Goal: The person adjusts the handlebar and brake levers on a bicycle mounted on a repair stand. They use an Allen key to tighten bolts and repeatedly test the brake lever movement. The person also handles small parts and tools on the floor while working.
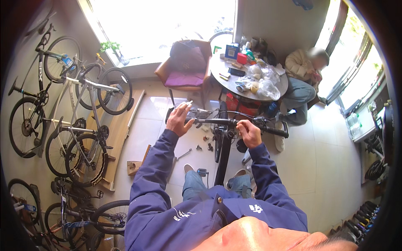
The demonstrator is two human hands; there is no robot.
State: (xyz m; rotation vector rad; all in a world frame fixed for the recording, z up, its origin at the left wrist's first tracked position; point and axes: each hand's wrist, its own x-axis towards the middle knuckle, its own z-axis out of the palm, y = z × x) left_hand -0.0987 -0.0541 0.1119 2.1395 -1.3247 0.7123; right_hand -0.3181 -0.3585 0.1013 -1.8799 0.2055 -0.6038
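A black bicycle stands in front of me, its handlebar point(220, 121) running left to right and its dark frame tube point(223, 161) coming toward my body. My left hand point(179, 120) is at the bar's left part, fingers stretched out and thumb apart. A small, slim white thing point(189, 103) shows by its fingertips; I cannot tell what it is. Close to the bar right of the stem is my right hand point(250, 133), its fingers curled and pressed together. Whatever is in them is hidden. The black right grip point(275, 131) extends beyond that hand.
Small dark parts point(210, 147) and a long tool point(184, 154) lie on the tiled floor beside a cardboard box point(134, 168). Ahead are an armchair point(188, 62) and a cluttered round table point(224, 81). A person point(299, 79) sits at right. Several bicycles point(83, 129) line the left.
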